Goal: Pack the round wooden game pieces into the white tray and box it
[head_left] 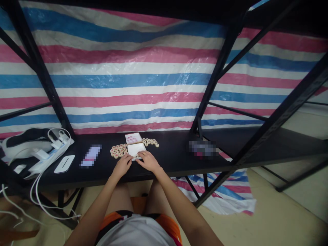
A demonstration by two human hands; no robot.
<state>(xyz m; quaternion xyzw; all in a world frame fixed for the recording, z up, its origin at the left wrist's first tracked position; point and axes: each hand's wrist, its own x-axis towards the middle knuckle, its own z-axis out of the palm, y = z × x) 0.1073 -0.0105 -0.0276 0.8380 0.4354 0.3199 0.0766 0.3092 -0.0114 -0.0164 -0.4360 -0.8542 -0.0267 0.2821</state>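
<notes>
An open white box (135,149) sits on the black shelf in front of me, its lid (133,138) folded back with a printed sheet in it. A few small pieces with dark marks show at the box's near end, between my hands. My left hand (124,164) is bent at the near left corner of the box, fingers together. At the near right side is my right hand (148,161), its fingers curled over the edge. What either hand pinches is hidden. Round chess pieces with red characters (119,151) lie left of the box; dark-marked round pieces (150,141) lie to its right.
A pixelated phone-like thing (90,155), a white flat device (64,164) and a power strip (48,155) with tangled white cables are on the left. A blurred-out object (203,149) lies on the right. Black frame posts (210,92) and a striped sheet (133,82) stand behind.
</notes>
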